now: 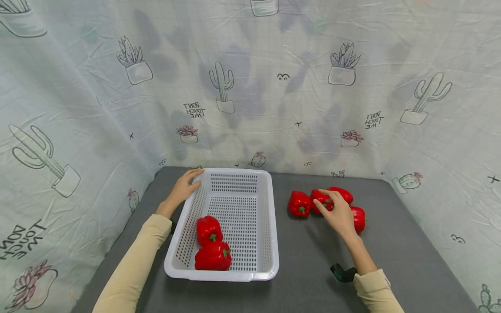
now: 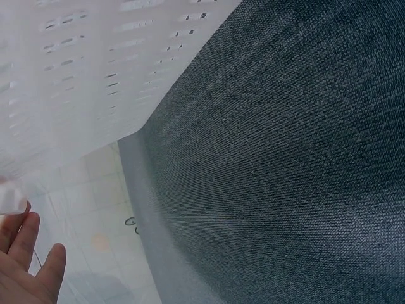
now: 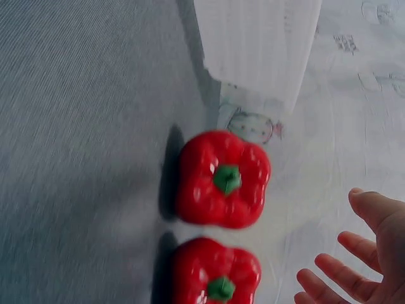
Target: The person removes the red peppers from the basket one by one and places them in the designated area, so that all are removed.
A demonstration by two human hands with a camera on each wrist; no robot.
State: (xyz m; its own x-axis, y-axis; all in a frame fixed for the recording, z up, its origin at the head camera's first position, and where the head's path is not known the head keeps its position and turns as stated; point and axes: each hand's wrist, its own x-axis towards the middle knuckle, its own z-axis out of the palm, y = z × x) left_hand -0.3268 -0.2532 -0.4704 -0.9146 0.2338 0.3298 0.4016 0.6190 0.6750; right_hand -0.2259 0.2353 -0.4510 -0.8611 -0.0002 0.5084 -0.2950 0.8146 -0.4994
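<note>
A white perforated plastic basket stands on the grey table, with two red bell peppers at its near left inside. My left hand rests at the basket's far left corner; in the left wrist view its fingers meet the rim, fairly straight. Over a group of red bell peppers right of the basket hovers my right hand, thumb and fingers spread, holding nothing. One pepper sits at the group's left and another at its right, partly behind the hand. In the right wrist view a pepper shows its green stem.
A grey cloth-covered table lies under everything. Behind and beside it hangs a pale curtain printed with cacti. Black wrist straps show at the right sleeve and at the left cuff.
</note>
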